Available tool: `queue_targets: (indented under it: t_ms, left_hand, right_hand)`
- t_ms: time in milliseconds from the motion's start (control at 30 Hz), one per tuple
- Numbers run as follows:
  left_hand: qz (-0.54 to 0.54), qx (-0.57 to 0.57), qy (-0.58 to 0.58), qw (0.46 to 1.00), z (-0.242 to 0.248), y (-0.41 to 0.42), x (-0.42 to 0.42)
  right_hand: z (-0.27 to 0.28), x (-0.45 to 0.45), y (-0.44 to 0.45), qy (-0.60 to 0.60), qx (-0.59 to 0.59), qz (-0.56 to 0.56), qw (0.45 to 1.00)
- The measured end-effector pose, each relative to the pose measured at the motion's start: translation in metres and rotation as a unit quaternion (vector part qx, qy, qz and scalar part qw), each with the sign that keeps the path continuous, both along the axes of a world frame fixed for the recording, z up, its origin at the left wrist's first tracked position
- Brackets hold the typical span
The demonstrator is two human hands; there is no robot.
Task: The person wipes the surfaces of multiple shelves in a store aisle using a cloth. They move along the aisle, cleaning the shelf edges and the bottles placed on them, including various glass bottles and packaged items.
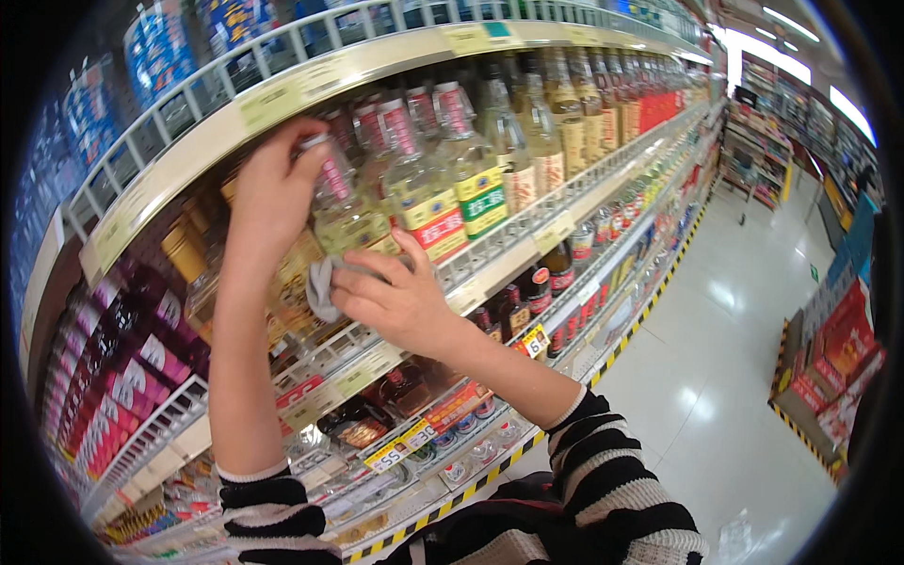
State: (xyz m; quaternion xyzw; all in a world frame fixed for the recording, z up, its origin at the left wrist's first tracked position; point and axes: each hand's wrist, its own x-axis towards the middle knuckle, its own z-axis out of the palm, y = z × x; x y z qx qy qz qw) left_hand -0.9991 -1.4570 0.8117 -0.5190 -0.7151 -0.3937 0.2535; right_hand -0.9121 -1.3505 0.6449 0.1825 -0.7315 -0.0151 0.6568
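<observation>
My left hand [279,176] grips a clear glass liquor bottle [346,222] by its capped neck, which bears a pink and white band. Lower down, my right hand [388,293] holds a grey cloth [323,289] near the base of that bottle. Whether the cloth touches the glass cannot be made out. Just right of it on the shelf stand a bottle with a red and yellow label [431,219] and one with a green and yellow label [482,194]. Behind my left forearm, partly hidden, is a patterned golden bottle or box [293,282].
A white wire rail [487,244] edges this shelf, and the shelf above [339,67] overhangs my left hand. Purple-pink bottles [134,381] fill the left side. Dark bottles [540,286] line the shelf below. Yellow-black tape [635,328] borders the floor; stacked red boxes [833,360] stand right.
</observation>
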Motion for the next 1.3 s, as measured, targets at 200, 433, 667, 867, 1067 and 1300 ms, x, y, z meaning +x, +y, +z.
queue_targets:
  t_ms: [200,433,667,867,1067,1300]
  left_hand:
    - [0.018,0.034,0.085,0.996,-0.011,0.001,-0.001]
    - [0.051,0.077,0.211,0.973,-0.030,0.008,0.001]
    - [0.060,0.070,0.186,0.978,-0.032,0.013,-0.001]
    - [0.096,0.125,0.263,0.952,-0.055,0.013,0.048]
    - [-0.292,-0.065,-0.109,0.948,-0.229,0.031,0.157]
    - [-0.412,-0.154,-0.694,0.570,-0.378,0.035,0.261]
  right_hand:
    - [-0.026,0.024,0.028,0.004,-0.253,0.137,0.958]
    - [-0.081,0.104,0.069,0.017,-0.624,0.402,0.670]
    - [-0.145,0.185,0.083,0.054,-0.688,0.424,0.586]
    - [-0.162,0.235,0.086,0.062,-0.715,0.357,0.598]
    - [-0.173,0.272,0.059,0.051,-0.745,0.306,0.591]
    - [-0.202,0.287,0.044,-0.067,-0.769,0.026,0.635]
